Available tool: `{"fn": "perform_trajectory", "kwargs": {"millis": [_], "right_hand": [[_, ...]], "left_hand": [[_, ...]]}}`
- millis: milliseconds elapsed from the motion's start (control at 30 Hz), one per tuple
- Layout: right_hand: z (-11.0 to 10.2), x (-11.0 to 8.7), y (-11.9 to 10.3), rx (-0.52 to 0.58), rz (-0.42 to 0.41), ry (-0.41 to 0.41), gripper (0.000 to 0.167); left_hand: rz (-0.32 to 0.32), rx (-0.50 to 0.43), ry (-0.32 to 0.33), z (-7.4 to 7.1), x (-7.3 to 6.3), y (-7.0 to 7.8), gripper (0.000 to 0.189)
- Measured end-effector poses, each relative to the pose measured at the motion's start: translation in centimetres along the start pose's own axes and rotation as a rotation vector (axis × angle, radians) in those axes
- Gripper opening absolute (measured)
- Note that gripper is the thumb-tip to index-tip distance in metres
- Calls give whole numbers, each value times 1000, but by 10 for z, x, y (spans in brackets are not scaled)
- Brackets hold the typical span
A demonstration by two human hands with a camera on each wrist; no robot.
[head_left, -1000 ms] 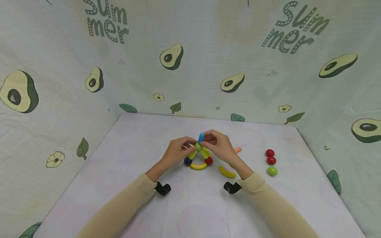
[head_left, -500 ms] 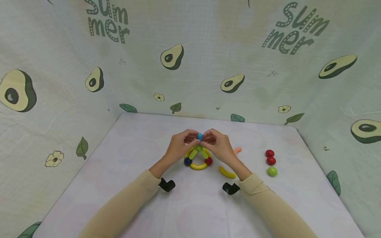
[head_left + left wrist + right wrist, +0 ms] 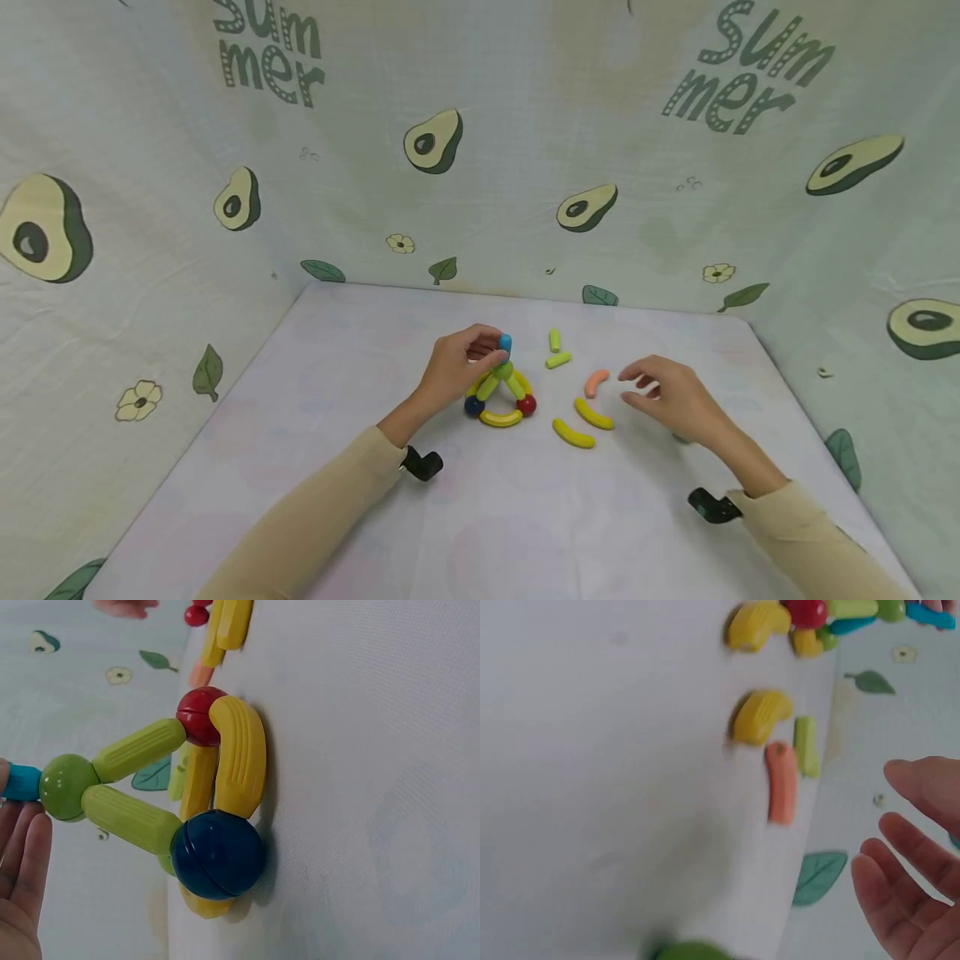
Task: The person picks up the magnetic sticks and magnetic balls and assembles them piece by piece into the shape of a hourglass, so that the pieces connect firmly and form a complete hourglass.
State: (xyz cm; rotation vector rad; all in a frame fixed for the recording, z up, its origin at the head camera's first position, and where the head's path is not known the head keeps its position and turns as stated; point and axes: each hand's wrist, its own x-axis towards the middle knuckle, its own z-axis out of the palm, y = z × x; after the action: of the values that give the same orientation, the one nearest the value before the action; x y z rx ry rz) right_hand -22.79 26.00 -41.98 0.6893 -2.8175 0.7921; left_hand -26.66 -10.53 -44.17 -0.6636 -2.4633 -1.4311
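Note:
My left hand (image 3: 463, 367) pinches an upright blue stick (image 3: 506, 342) on top of a small structure of magnetic rods and balls. Below the stick sits a light green ball (image 3: 69, 787). Light green rods (image 3: 129, 819) slope from it to a base of curved yellow rods (image 3: 241, 761), a dark blue ball (image 3: 219, 855) and a red ball (image 3: 201, 716). Raised over the table at the right, my right hand (image 3: 678, 400) holds nothing, its fingers loosely bent and thumb apart. It is nearest to a peach curved rod (image 3: 596, 382).
Two loose yellow curved rods (image 3: 573, 434) lie right of the structure, with two short light green rods (image 3: 555, 340) farther back. A green ball (image 3: 694, 951) shows at the right wrist view's bottom edge. Red balls (image 3: 196, 615) appear at the top of the left wrist view.
My right hand has let go of the blue stick and moved right, uncovering the loose rods and covering the loose balls in the head view. The left hand stays on the stick, after closing in earlier.

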Motion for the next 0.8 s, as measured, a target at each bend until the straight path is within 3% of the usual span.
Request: {"fn": "perform_trajectory", "kwargs": {"millis": [200, 400, 533, 667, 800], "right_hand": [[-19, -53, 53, -106, 33, -51, 27], [-17, -68, 66, -124, 83, -103, 30], [-13, -50, 46, -79, 36, -34, 33], [-7, -9, 4, 36, -47, 80, 32], [3, 35, -44, 236, -110, 131, 34]], "left_hand": [[5, 13, -1, 0, 0, 1, 31], [15, 11, -7, 1, 1, 0, 30], [17, 27, -6, 0, 1, 0, 28], [17, 39, 2, -1, 1, 0, 27], [17, 27, 6, -1, 1, -1, 28]]}}
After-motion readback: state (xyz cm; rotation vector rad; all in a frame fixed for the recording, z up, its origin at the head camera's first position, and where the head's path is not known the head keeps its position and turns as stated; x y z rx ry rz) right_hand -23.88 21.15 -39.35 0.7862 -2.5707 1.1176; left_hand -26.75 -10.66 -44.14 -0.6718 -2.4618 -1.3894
